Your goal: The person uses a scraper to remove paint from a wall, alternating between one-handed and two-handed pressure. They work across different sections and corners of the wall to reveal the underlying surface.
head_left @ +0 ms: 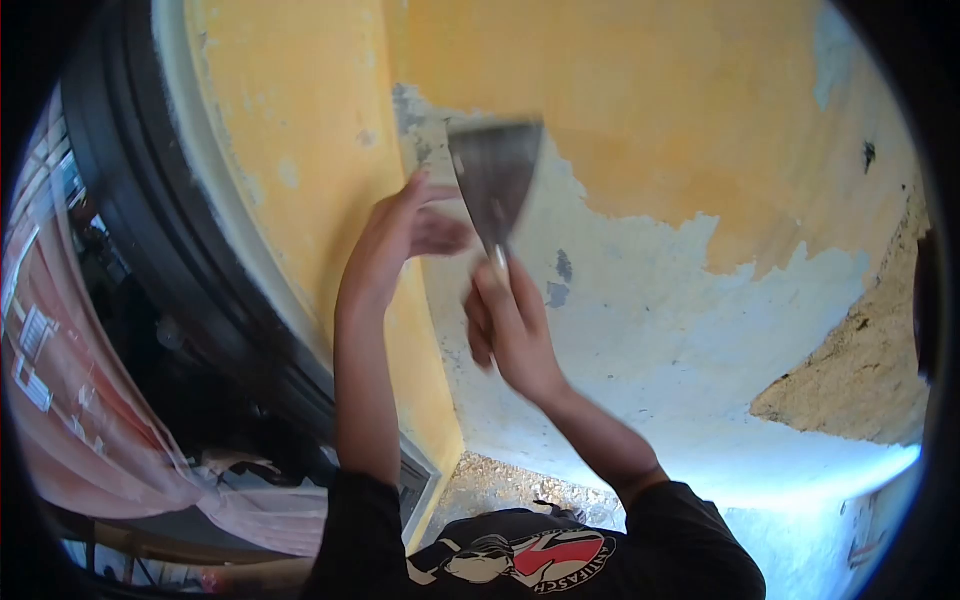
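Observation:
My right hand is wrapped round the handle of a scraper. Its wide metal blade points up, slightly blurred by motion, in front of the wall. Just left of the blade is my left hand, fingers apart and pointing toward the scraper, with nothing held in them. Behind both hands, the wall has yellow paint above and a pale, stripped area below, divided by a ragged edge. A few grey spots mark the pale surface near the scraper.
A yellow wall return meets this wall at a corner on the left. Beyond it stand a dark frame and a pink curtain. At right, rough brown material shows in the wall. Flakes litter the floor below.

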`<act>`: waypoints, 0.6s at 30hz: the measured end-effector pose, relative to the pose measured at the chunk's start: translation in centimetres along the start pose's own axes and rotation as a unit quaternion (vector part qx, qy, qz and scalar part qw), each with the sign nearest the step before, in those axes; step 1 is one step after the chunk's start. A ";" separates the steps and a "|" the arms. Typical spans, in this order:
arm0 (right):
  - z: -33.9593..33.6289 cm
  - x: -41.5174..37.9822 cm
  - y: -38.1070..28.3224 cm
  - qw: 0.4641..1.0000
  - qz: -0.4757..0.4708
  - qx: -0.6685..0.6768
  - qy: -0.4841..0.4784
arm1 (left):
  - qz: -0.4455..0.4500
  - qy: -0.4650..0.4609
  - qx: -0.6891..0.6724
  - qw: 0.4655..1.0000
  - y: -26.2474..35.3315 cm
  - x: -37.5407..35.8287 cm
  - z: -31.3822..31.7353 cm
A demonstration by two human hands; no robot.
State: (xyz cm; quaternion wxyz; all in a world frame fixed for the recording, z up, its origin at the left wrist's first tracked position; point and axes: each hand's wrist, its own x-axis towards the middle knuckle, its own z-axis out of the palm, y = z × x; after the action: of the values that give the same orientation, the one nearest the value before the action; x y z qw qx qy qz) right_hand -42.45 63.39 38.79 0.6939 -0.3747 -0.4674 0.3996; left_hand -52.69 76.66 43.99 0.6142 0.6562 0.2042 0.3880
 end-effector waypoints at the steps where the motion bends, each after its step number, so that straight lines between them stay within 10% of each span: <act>1: -1.9 -2.6 2.5 1.000 -0.007 -0.003 0.012 | 0.088 0.077 0.065 0.991 -0.9 -1.8 -0.7; 4: -8.2 -10.3 10.9 0.993 0.033 -0.102 0.051 | 0.339 0.164 0.040 0.926 1.7 -6.3 -1.7; 5: -10.5 -12.7 13.2 0.983 0.064 -0.163 0.057 | 0.557 0.109 0.130 0.813 4.4 -7.1 -2.7; 9: -14.4 -20.9 17.3 0.953 0.234 -0.144 0.131 | 0.509 0.075 -0.029 0.857 -2.8 -2.7 3.7; 18: -14.1 -23.3 14.9 0.961 0.205 -0.070 0.174 | 0.477 -0.006 -0.236 0.846 -5.1 -0.1 14.3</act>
State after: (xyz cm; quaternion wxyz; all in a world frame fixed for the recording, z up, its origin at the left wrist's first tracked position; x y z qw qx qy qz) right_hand -37.85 46.22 13.33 0.6397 -0.5739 -0.2792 0.4283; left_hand -40.80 68.16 39.84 0.4910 0.5099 -0.2360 0.6657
